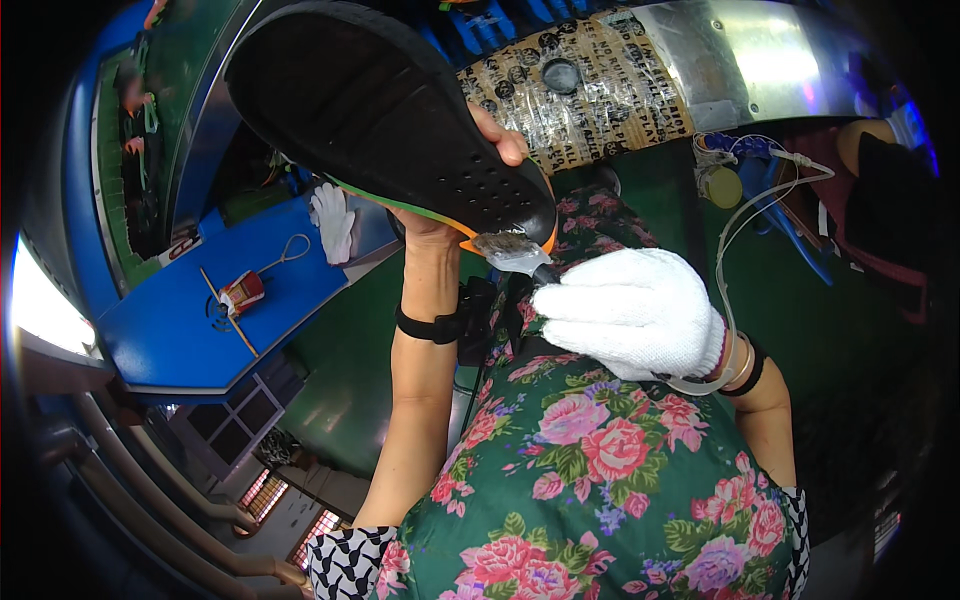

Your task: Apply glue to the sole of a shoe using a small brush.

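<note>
A black shoe insole (pixel 370 110) with small holes near one end and an orange and green edge is tilted up at the upper middle. My bare left hand (pixel 428 228) grips it from behind, with fingertips showing over its right edge and the rest hidden. In a white knit glove, my right hand (pixel 630 310) is closed on the dark handle of a flat brush (pixel 515 252) with a pale metal ferrule. The brush's dark bristles meet the insole's lower end, by the orange rim.
A taped, cardboard-covered bench (pixel 590 90) bears a small round dark cap (pixel 561 75), beside a shiny metal plate (pixel 745 60). On a blue table (pixel 165 330) at left lie a red item with sticks (pixel 240 293) and a white glove (pixel 333 222). A coiled cord (pixel 722 260) runs to my right wrist.
</note>
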Demonstrator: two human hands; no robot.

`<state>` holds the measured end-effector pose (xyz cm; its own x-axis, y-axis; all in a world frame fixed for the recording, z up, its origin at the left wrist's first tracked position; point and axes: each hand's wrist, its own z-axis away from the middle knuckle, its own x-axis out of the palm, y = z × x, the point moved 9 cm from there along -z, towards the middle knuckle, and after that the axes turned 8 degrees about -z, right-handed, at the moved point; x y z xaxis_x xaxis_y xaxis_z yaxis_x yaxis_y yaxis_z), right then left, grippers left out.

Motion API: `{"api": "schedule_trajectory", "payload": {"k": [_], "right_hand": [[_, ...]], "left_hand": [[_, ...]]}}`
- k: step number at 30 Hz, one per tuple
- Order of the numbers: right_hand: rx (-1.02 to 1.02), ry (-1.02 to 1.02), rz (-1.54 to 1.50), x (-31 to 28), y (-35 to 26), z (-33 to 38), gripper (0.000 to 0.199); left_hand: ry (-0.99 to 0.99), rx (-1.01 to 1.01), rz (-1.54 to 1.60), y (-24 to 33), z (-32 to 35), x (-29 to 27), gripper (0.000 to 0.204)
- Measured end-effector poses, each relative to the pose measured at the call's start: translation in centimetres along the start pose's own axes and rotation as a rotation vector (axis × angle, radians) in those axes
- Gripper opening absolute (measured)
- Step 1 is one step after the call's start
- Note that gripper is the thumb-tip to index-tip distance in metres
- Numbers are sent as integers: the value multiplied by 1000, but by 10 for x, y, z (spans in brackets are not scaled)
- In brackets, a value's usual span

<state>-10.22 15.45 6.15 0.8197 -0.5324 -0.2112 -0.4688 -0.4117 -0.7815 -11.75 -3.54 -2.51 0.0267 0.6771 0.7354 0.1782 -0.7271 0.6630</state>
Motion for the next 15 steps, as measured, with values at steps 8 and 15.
{"api": "schedule_trajectory", "payload": {"k": [8,15], "right_hand": [[-16,-20,25,5,-8,-13,26],[39,89,61,-13,-1,-4,26]], "left_hand": [[17,-69,75,-9,-2,11,118],[-34,18,-69,0,-2,-8,114]]}}
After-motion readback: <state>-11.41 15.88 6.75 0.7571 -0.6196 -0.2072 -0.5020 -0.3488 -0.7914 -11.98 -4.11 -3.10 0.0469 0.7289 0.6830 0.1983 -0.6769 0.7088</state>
